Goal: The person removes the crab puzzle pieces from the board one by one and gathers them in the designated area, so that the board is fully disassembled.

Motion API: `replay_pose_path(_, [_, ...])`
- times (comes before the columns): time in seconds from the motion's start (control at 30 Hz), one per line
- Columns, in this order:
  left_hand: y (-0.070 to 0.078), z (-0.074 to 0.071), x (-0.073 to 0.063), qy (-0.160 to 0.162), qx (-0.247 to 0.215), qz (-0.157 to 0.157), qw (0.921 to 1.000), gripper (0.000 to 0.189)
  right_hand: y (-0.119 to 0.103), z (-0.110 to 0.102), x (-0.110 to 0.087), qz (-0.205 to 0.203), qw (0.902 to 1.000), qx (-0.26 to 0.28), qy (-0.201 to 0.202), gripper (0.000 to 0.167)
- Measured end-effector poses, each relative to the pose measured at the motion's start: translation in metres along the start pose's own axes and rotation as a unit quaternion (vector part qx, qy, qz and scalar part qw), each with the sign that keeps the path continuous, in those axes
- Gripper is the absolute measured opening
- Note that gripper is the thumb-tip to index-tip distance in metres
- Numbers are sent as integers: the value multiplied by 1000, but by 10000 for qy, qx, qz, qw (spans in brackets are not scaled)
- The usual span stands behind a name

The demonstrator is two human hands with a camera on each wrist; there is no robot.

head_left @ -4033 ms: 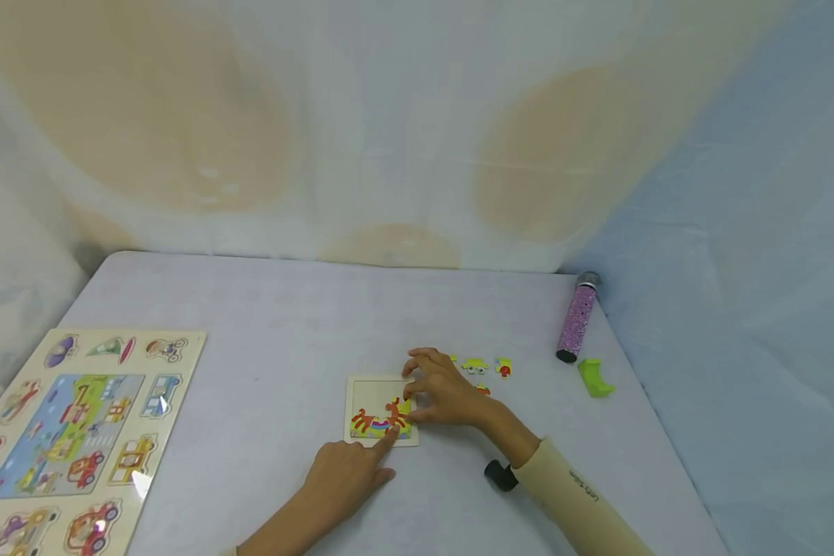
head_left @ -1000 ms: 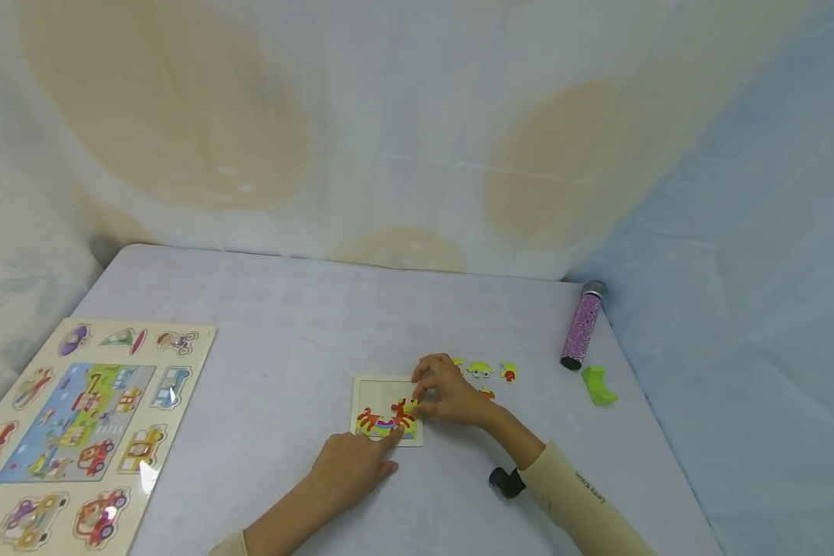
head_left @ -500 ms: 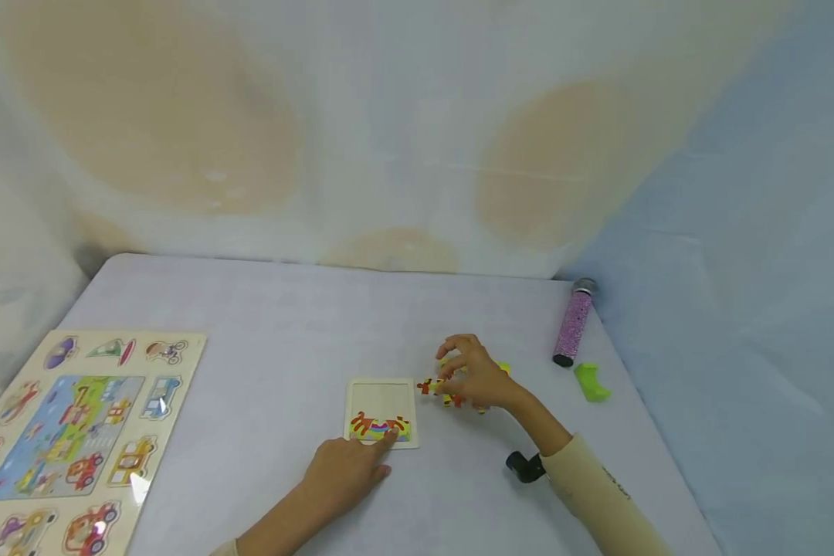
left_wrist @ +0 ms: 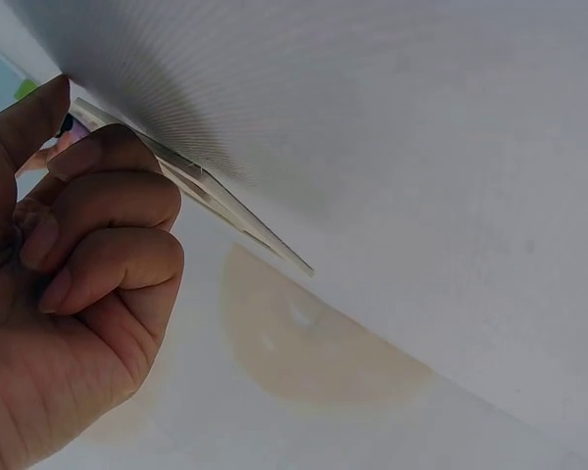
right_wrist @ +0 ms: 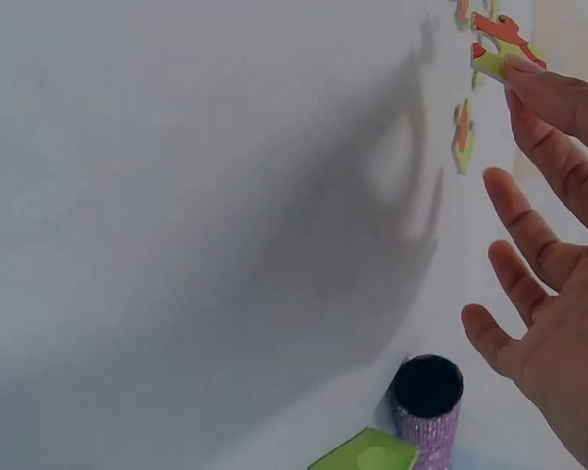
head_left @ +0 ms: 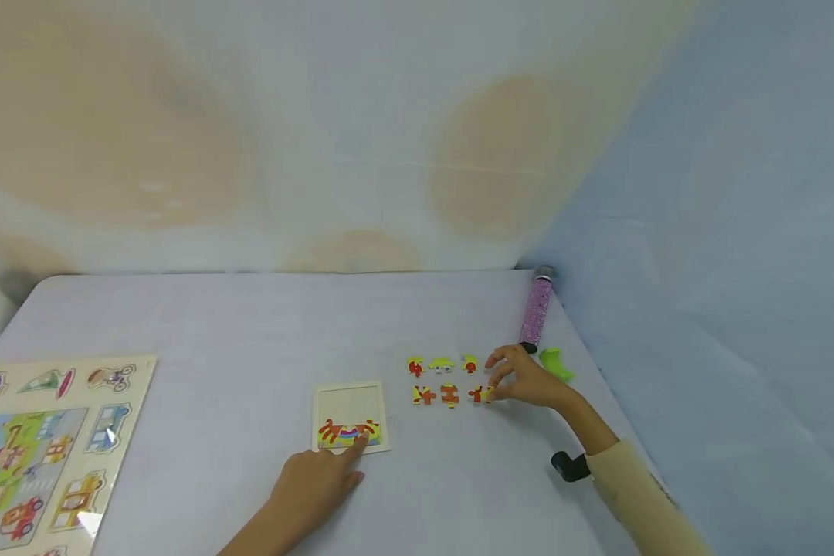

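My left hand (head_left: 313, 486) stretches its index finger onto the bottom-row pieces (head_left: 331, 434) of a small wooden puzzle tray (head_left: 350, 395). In the left wrist view its other fingers (left_wrist: 122, 206) are curled with nothing in them, beside the tray's edge (left_wrist: 265, 241). To the right of the tray, my right hand (head_left: 528, 380) pinches an orange-and-yellow puzzle piece (right_wrist: 502, 37) between thumb and index finger, the other fingers spread. Several loose pieces lie in two rows, among them an orange one (head_left: 449, 395) and a yellow-green one (head_left: 441, 364). The tray's upper part shows bare wood.
A glittery purple microphone (head_left: 537, 310) lies at the back right, with a green curved block (head_left: 554, 363) near it, behind the right hand. A large picture-puzzle board (head_left: 121, 394) covers the table's left side. A black object (head_left: 570, 466) shows by the right sleeve.
My right hand has taken the puzzle piece from the tray's right side and carried it right, to the loose pieces. The left finger stays on the tray. The head view has turned right.
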State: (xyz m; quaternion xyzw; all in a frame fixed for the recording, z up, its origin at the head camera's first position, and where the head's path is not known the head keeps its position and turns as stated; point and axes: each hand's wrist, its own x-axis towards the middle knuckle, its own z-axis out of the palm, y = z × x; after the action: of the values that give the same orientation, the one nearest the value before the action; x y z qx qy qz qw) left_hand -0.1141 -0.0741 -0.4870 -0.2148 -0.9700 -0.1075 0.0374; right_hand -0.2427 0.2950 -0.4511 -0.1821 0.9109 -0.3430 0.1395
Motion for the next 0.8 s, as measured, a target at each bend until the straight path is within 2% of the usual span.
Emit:
replay_pose_path(0.17, [-3, 1, -3, 73, 21, -19, 10000, 44, 3, 2, 8, -117, 9990, -398, -162, 12])
replay_pose_path(0.33, [-4, 2, -4, 32, 12, -2, 10000, 44, 6, 6, 14, 96, 9972, -725, -182, 11])
replay_pose_path(0.53, [-3, 2, -1, -2, -7, 47, 10000, 44, 5, 8, 15, 191, 9949, -976, 154, 16])
replay_pose_path(0.67, [-5, 4, -2, 18, -16, 66, 10000, 44, 4, 12, 16, 58, 9887, -1445, 394, 19])
replay_pose_path(0.8, [-5, 5, -2, 129, -18, 133, 9998, 44, 1, 13, 15, -273, 9813, -1725, 809, 26])
